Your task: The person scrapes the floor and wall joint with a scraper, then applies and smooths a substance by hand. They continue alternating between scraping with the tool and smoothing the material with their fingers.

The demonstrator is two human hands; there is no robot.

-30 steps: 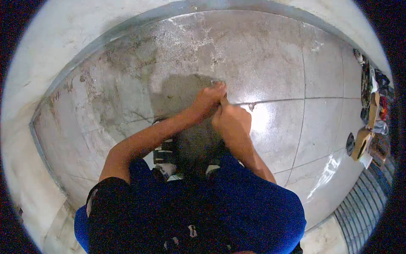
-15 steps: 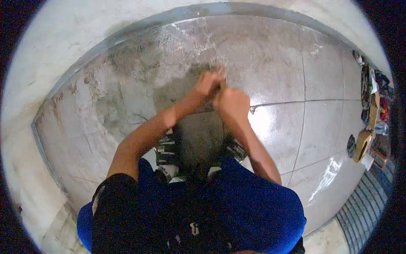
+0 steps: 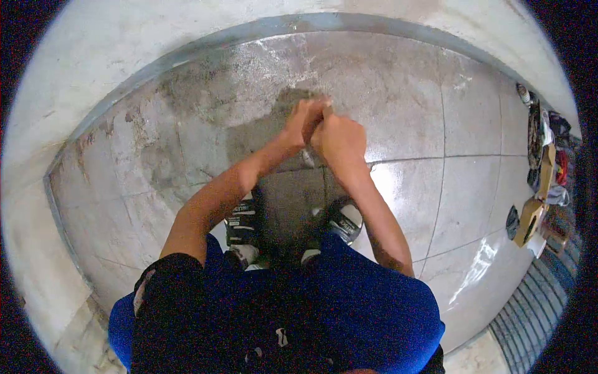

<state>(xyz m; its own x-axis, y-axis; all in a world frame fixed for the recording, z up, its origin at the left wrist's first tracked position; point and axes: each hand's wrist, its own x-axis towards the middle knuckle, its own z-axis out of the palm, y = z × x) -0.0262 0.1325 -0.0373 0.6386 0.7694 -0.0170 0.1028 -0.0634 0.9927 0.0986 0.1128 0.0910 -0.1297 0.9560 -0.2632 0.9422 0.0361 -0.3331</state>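
Observation:
My two hands are close together over the tiled floor point(image 3: 398, 100), in front of my feet. The fingers of my left hand point(image 3: 304, 119) are curled, with its fingertips up at the far side of my right hand. My right hand point(image 3: 341, 138) is a closed fist right beside it, its thumb side towards the left hand. I cannot tell what is in the fingers. Just below the hands shows a small pale, blurred thing point(image 3: 308, 157).
Black sandals with white lettering point(image 3: 242, 221) are on my feet. A pale wall point(image 3: 156, 37) with a grey skirting edge curves round the floor. Far right stand an open cardboard box point(image 3: 531, 221), several bags and loose things, and a ribbed dark mat point(image 3: 536, 305). Part of the floor looks wet and stained.
My right hand has moved up a little and closer against the left. The pale blurred thing now shows below the hands. More of the right sandal is visible.

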